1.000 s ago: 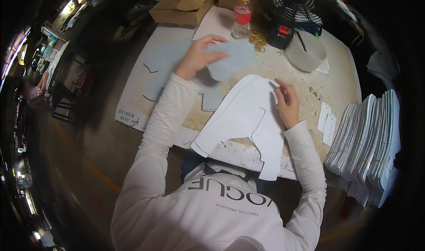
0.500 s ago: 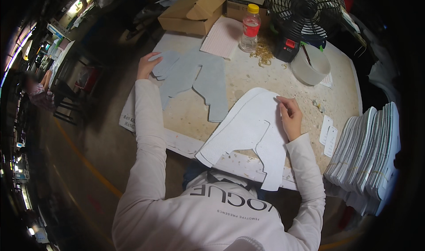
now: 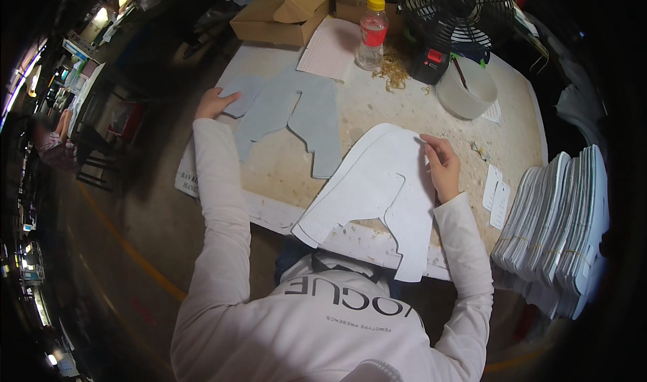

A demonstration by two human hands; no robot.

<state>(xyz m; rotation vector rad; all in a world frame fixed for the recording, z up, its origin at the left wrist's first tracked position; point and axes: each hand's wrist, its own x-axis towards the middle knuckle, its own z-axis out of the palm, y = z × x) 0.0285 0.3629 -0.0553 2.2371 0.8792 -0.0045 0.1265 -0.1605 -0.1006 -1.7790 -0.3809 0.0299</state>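
Note:
My left hand [image 3: 217, 103] is at the table's far left, its thumb over the rounded end of a thin grey-blue cut sheet [image 3: 241, 92] and its fingers curled at the edge. Beside that sheet lie more flat grey-blue shaped pieces [image 3: 317, 119] with notched edges. In front of me rests a small layered set of white cut pieces [image 3: 374, 173], broad and rounded at the top, with a leg reaching past the table's near edge. My right hand [image 3: 441, 166] pinches the right rim of these white pieces, fingers bent and partly hiding the contact.
A thick bundled stack of pale cut pieces [image 3: 552, 227] stands at the right. White tags [image 3: 495, 196] lie beside it. Toward the back are a white tub [image 3: 465, 95], a black fan [image 3: 455, 11], a yellow-capped bottle [image 3: 371, 35], loose rubber bands [image 3: 393, 72] and a cardboard box [image 3: 280, 18].
My left hand has closed more around the sheet's edge, its thumb now lying over it. My right hand stays at the white pieces' rim. The whole view has shifted slightly.

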